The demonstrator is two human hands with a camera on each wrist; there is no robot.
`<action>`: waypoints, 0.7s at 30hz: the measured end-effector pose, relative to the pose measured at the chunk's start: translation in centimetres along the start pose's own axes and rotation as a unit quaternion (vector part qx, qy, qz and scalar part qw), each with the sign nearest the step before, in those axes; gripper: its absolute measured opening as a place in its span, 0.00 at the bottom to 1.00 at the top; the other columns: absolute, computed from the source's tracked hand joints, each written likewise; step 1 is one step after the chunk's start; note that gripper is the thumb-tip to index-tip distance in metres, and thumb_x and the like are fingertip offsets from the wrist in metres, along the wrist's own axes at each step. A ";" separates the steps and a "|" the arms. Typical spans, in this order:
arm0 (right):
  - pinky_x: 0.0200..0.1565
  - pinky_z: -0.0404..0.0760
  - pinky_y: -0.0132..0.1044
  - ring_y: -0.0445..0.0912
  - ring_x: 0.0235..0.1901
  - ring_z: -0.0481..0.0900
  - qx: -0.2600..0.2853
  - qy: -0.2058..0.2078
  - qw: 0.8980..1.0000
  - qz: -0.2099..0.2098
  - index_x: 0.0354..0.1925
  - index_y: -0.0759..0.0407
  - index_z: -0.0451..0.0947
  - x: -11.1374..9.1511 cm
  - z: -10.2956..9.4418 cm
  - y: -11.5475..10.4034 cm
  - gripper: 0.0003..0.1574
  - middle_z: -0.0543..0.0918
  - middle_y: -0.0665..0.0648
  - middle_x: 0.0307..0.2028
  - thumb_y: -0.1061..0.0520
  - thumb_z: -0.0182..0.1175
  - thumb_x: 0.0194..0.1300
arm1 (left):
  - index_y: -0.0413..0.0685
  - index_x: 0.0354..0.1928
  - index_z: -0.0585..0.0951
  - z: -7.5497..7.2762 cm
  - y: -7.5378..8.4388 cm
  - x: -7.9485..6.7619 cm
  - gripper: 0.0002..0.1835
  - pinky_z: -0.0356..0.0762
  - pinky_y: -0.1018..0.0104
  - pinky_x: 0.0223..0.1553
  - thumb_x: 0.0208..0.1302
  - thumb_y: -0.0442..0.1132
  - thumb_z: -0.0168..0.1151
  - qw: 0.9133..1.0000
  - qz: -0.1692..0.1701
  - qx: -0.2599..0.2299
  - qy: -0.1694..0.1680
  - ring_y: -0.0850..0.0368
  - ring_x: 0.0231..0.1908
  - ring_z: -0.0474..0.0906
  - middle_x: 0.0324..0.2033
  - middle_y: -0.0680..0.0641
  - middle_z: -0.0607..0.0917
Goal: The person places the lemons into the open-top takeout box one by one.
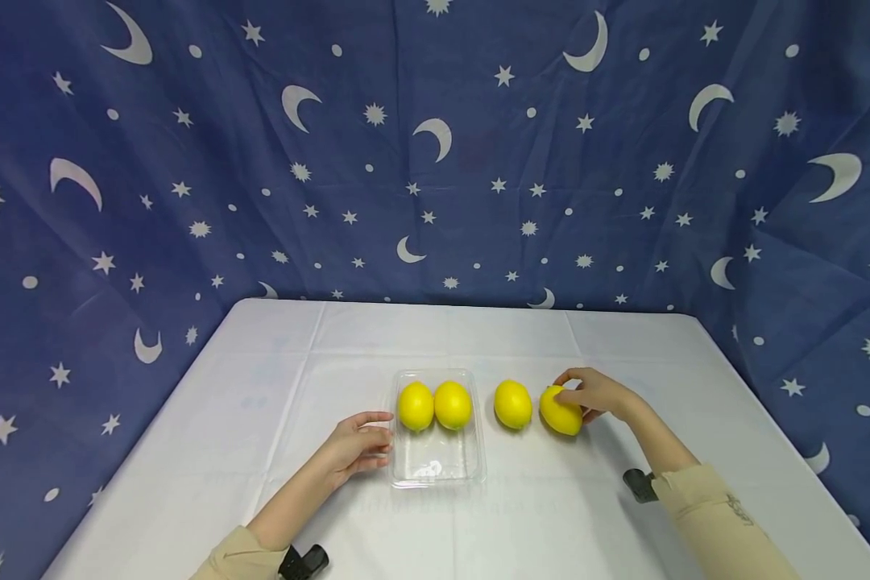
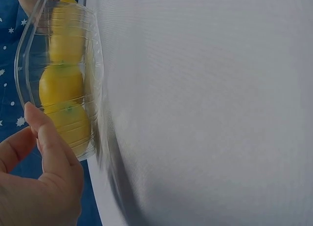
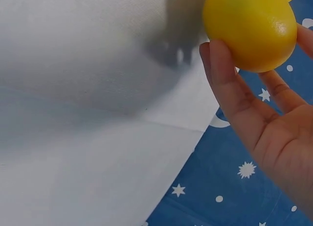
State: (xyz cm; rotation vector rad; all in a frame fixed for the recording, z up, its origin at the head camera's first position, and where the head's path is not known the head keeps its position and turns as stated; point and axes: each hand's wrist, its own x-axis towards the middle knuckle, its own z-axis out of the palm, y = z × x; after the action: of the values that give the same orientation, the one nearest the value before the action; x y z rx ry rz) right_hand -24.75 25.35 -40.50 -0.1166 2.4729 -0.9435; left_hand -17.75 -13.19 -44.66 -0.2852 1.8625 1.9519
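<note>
A clear plastic container [image 1: 435, 469] lies on the table with two lemons [image 1: 416, 408] side by side in its far half. My left hand [image 1: 355, 447] is at the container's left side, fingers loosely extended, fingertips at the rim. In the left wrist view, the lemons [image 2: 61, 86] show through the container's ribbed wall. To the right, my right hand [image 1: 600, 393] grips another lemon [image 1: 561, 416] between thumb and fingers. That lemon [image 3: 249, 30] fills the top of the right wrist view; whether it touches the table is unclear. Between it and the container sits a loose lemon [image 1: 512, 404].
A white cloth covers the table [image 1: 319, 354]. Behind it and along both sides hangs a blue curtain [image 1: 471, 153] with moons and stars. Black wrist devices [image 1: 640, 486] sit near both sleeve cuffs.
</note>
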 end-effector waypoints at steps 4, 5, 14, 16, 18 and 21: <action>0.34 0.86 0.39 0.47 0.32 0.76 0.018 0.003 1.000 -0.007 0.56 0.67 0.67 -0.2 0.1 0.3 0.29 0.76 0.65 0.41 0.51 0.58 0.63 | 0.36 0.60 0.68 -0.1 0.0 -0.1 0.24 0.83 0.72 0.29 0.61 0.29 0.57 1.000 0.002 0.000 -0.002 0.63 0.27 0.78 0.31 0.50 0.80; 0.34 0.86 0.40 0.47 0.33 0.76 0.023 0.004 1.000 -0.008 0.57 0.67 0.67 -0.3 0.2 0.3 0.30 0.76 0.65 0.42 0.51 0.57 0.63 | 0.36 0.60 0.67 -0.1 0.0 -0.1 0.25 0.83 0.72 0.29 0.61 0.29 0.57 1.000 0.003 -0.001 -0.003 0.63 0.27 0.78 0.31 0.51 0.80; 0.36 0.86 0.41 0.48 0.34 0.76 0.078 0.021 0.996 -0.026 0.59 0.65 0.66 -0.7 0.9 0.1 0.30 0.77 0.66 0.45 0.51 0.56 0.65 | 0.35 0.61 0.65 -0.1 0.1 -0.4 0.26 0.83 0.73 0.29 0.61 0.28 0.57 1.000 0.014 -0.017 -0.016 0.63 0.26 0.77 0.29 0.52 0.79; 0.37 0.86 0.41 0.48 0.34 0.75 0.085 0.026 0.996 -0.028 0.59 0.65 0.65 -0.8 1.1 0.0 0.30 0.76 0.67 0.46 0.51 0.56 0.65 | 0.36 0.61 0.66 -0.1 0.1 -0.4 0.25 0.83 0.73 0.28 0.62 0.28 0.57 1.000 0.013 -0.016 -0.013 0.63 0.26 0.77 0.29 0.52 0.79; 0.37 0.86 0.42 0.48 0.34 0.75 0.087 0.031 0.995 -0.027 0.59 0.65 0.65 -1.0 1.3 -0.2 0.30 0.75 0.67 0.46 0.51 0.56 0.65 | 0.36 0.61 0.66 0.0 0.1 -0.4 0.25 0.83 0.73 0.28 0.62 0.28 0.57 1.000 0.012 -0.014 -0.007 0.63 0.26 0.77 0.29 0.52 0.79; 0.38 0.86 0.42 0.48 0.36 0.76 0.090 0.038 0.995 -0.030 0.59 0.65 0.66 -1.2 1.5 -0.6 0.29 0.76 0.67 0.46 0.52 0.56 0.65 | 0.36 0.61 0.67 0.0 0.1 -0.4 0.25 0.83 0.73 0.28 0.62 0.28 0.57 1.000 0.009 -0.010 0.000 0.63 0.27 0.77 0.30 0.52 0.79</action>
State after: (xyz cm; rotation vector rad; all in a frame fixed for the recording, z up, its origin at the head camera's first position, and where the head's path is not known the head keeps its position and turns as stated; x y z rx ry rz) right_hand -22.98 24.29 -40.61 -0.0976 2.4507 -1.2130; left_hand -17.46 -13.28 -44.36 -0.2750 1.8519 1.9845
